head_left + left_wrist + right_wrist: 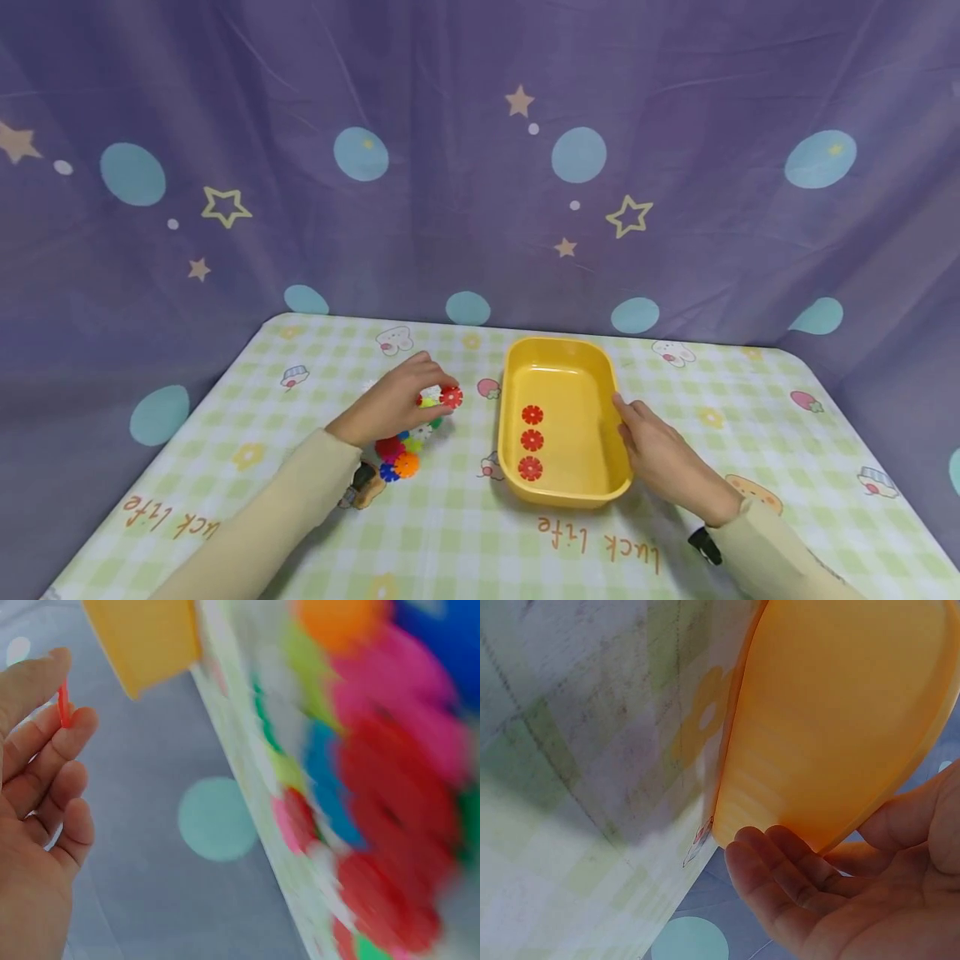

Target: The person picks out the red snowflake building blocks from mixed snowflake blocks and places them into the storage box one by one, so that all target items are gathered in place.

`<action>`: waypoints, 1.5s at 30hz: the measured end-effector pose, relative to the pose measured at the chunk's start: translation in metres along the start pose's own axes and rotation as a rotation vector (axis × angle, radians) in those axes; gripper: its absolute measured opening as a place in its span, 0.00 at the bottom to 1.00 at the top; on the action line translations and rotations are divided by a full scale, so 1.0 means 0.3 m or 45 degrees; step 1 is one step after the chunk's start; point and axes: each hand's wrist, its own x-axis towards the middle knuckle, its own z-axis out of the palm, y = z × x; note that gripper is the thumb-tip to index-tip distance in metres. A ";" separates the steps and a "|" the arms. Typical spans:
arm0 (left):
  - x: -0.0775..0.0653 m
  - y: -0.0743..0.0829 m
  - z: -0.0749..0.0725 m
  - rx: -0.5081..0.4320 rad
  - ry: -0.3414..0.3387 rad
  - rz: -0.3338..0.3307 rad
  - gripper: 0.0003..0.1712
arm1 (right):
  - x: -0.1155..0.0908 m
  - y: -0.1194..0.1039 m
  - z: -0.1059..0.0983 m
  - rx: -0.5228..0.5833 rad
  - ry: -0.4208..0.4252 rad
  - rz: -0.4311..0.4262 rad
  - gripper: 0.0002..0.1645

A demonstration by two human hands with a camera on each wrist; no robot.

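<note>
My left hand [392, 406] pinches a red notched plastic disc [451, 397] between thumb and fingertips, above the right side of a loose pile of multicoloured discs [406, 464]. Seen edge-on in the left wrist view, the pinched disc [63, 706] is a thin red strip. To the right stands a yellow plastic bin [577, 392], with three red discs [532, 439] lying in a column along its left side. My right hand [663, 450] grips the bin's right rim; in the right wrist view the thumb is at the rim and the fingers [754, 862] lie against the outer wall.
A green-and-white checked cloth [450, 542] with printed figures covers the table. Behind it hangs a purple curtain [465, 225] with stars and blue ovals. The pile is partly hidden by the left hand and blurred in the left wrist view. Dark wrist devices [705, 546] sit at the sleeves.
</note>
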 end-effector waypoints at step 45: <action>0.483 0.157 0.244 0.549 -0.462 0.050 0.07 | 0.002 0.011 0.008 -0.009 0.012 0.002 0.29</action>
